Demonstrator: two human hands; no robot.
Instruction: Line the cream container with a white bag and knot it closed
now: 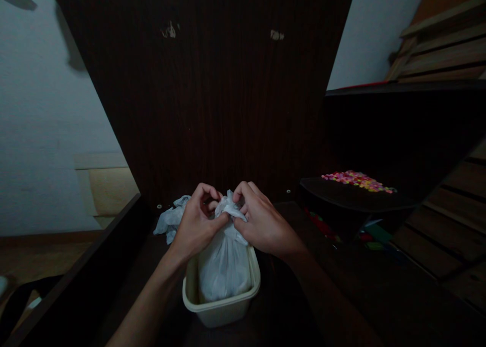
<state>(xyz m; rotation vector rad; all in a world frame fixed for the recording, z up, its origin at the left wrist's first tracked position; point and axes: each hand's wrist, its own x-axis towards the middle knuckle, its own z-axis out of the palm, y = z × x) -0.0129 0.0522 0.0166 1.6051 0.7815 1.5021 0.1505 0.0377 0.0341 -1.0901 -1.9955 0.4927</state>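
A white plastic bag, filled with something I cannot make out, sits inside a cream rectangular tub. Its gathered top is twisted into what looks like a knot. My left hand pinches the gathered plastic from the left, thumb against the neck of the bag. From the right, my right hand has its thumb and fingers closed on the same bunched top. Behind my left hand lies a crumpled whitish plastic bag, partly hidden by that hand.
A dark wooden panel rises behind the tub, and a low dark side board runs along the left. On a dark corner shelf at right lies a pile of small colourful pieces. Wooden slats stand farther right.
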